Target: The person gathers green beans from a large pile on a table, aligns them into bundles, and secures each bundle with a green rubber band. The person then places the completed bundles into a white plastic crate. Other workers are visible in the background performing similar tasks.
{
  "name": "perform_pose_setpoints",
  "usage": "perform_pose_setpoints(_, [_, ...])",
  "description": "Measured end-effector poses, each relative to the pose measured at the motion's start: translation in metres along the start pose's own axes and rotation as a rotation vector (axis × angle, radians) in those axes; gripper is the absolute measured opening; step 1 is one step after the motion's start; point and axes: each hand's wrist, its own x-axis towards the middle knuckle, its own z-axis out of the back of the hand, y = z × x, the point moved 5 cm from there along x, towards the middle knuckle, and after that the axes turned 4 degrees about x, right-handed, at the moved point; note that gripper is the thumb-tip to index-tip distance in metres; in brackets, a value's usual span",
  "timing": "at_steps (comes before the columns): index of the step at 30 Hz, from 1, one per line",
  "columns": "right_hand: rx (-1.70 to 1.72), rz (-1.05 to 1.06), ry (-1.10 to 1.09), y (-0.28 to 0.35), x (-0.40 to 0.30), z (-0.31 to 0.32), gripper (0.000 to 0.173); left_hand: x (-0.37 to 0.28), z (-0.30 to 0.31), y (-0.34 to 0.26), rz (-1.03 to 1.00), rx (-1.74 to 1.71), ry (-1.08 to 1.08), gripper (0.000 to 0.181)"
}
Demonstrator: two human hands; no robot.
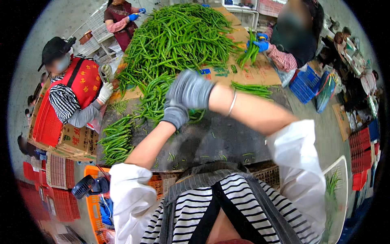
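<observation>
Both of my hands wear grey knit gloves and meet over the edge of a heap of long green chili peppers [179,39] on the table. My right hand [192,88] is motion-blurred and overlaps my left hand [174,113], at the loose curved peppers [155,94] in front of the heap. Whether either hand holds a pepper is hidden by blur and overlap. A stack of aligned peppers [117,140] lies at the table's left. A smaller row of peppers [251,89] lies to the right, beyond my right forearm. Cut stem bits are scattered on the dark tabletop [225,137].
A person in a red vest [85,82] works at the left; another stands at the back left. At the right a person's blue-gloved hands [259,45] hold a pepper bunch. An orange crate [93,201], a white tub [344,189] and a blue crate [304,85] stand around the table.
</observation>
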Motion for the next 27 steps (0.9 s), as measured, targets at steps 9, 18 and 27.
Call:
perform_pose_setpoints(9, [0.908,-0.716,-0.359,-0.014,-0.133,-0.114,0.032,-0.007,0.003,0.065,0.616,-0.669,0.181,0.116])
perform_pose_setpoints(18, [1.312,-0.614,-0.237,-0.039,-0.107,-0.167,0.021,-0.016,-0.013,-0.011,0.331,-1.763,0.416,0.082])
perform_pose_setpoints(27, [0.253,-0.445,-0.233,-0.019,-0.120,-0.163,0.015,-0.010,-0.012,0.000,0.193,-1.148,0.502,0.079])
